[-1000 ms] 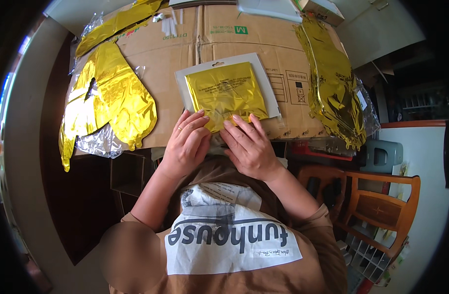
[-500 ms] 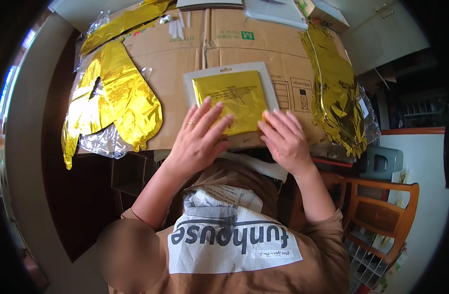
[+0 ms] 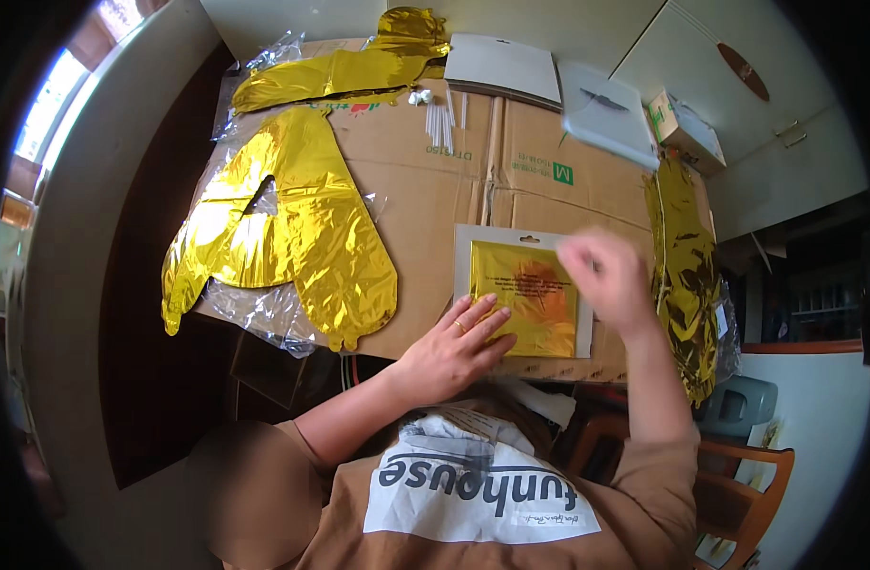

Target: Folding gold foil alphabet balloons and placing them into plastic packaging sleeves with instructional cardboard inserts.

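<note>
View: head, the only 1 I have to work from.
Pack (image 3: 525,294): flat white-bordered card sleeve with a folded gold foil sheet inside, lying flat near the front edge of the box, between my 2 hands.
Box (image 3: 435,204): flattened brown cardboard serving as the work surface.
Left hand (image 3: 454,347): palm down, resting on the pack's lower left corner.
Left fingers (image 3: 482,313): spread a little and laid flat; they press on the pack and grip nothing. 1 finger wears a ring.
Right hand (image 3: 606,275): raised over the pack's right edge and motion-blurred.
Right fingers: loosely curled as far as I can see; I cannot tell whether they pinch anything or touch the pack.
Step in hand, my judgement: getting the foil out of its sleeve while the left hand pins it.
Doing it well: I would keep the left palm flat on the corner so the pack does not slide on the cardboard, take the sleeve at its edge, and pull the foil out level, since thin foil creases and tears easily.
Balloon (image 3: 283,228): large gold foil shape, flat on the box, well left of the pack, on clear wrap (image 3: 264,313).
Strip (image 3: 687,275): long gold foil piece hanging over the box's right edge, just beside the right hand.
Cards (image 3: 506,68): grey-white flat sheets at the far edge.
</note>
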`<act>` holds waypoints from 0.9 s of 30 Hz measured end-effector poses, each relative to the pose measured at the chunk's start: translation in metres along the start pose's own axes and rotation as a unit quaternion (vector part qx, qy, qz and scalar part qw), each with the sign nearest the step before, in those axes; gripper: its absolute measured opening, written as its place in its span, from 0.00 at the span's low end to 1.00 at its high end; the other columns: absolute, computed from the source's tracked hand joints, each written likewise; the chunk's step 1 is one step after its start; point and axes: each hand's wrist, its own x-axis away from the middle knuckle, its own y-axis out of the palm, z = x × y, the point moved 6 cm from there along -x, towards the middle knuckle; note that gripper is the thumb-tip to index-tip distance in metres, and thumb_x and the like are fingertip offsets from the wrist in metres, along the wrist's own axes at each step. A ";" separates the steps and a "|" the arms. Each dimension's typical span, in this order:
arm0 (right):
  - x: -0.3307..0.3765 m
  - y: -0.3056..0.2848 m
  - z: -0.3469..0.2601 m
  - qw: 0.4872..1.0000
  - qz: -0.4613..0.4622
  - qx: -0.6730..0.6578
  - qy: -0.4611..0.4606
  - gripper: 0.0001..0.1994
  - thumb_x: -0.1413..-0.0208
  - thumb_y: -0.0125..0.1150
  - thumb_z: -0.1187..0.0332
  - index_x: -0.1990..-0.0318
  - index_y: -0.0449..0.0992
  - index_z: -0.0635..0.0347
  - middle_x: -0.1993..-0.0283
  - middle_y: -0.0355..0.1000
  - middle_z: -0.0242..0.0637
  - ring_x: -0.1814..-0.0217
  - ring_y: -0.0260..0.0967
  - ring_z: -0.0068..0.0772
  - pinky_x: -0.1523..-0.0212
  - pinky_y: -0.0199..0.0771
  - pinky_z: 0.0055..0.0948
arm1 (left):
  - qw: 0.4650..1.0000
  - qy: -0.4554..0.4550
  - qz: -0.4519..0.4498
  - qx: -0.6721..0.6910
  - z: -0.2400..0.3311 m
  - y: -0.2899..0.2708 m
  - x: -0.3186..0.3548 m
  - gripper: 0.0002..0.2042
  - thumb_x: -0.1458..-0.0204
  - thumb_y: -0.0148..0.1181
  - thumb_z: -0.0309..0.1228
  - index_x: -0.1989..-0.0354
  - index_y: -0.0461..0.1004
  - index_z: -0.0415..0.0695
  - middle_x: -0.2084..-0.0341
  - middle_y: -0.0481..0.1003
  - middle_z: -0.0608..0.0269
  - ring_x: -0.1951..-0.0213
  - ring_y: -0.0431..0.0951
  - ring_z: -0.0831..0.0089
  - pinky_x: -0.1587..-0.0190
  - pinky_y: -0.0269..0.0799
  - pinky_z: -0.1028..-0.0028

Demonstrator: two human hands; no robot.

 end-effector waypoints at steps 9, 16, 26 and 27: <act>-0.197 0.140 0.061 0.930 -0.165 0.175 0.277 0.18 0.54 0.67 0.60 0.58 0.83 0.63 0.53 0.80 0.49 0.50 0.78 0.48 0.47 0.78 0.38 | 1.000 -0.006 0.013 0.016 -0.007 0.002 0.001 0.22 0.46 0.61 0.32 0.41 0.72 0.45 0.38 0.65 0.50 0.32 0.62 0.48 0.32 0.58 0.47; -0.182 0.131 0.062 0.916 -0.186 0.173 0.312 0.18 0.55 0.65 0.63 0.57 0.82 0.64 0.54 0.79 0.53 0.50 0.78 0.49 0.48 0.77 0.39 | 0.999 -0.002 0.030 0.036 -0.008 -0.002 0.000 0.22 0.48 0.63 0.32 0.43 0.73 0.43 0.40 0.66 0.48 0.33 0.63 0.47 0.33 0.60 0.46; 0.074 -0.029 -0.003 0.980 -0.089 0.011 0.177 0.04 0.50 0.63 0.76 0.68 0.73 0.61 0.77 0.71 0.31 0.75 0.70 0.20 0.72 0.71 0.23 | 0.998 -0.042 0.043 0.037 0.007 -0.008 -0.004 0.17 0.52 0.68 0.30 0.53 0.76 0.43 0.45 0.72 0.51 0.36 0.67 0.49 0.34 0.59 0.46; 0.099 -0.036 -0.002 0.979 -0.067 0.019 0.191 0.04 0.50 0.63 0.77 0.68 0.73 0.61 0.77 0.71 0.31 0.75 0.70 0.21 0.72 0.71 0.23 | 0.998 -0.042 0.036 0.030 0.011 -0.008 -0.008 0.17 0.52 0.68 0.29 0.53 0.76 0.43 0.46 0.72 0.52 0.36 0.68 0.50 0.34 0.59 0.46</act>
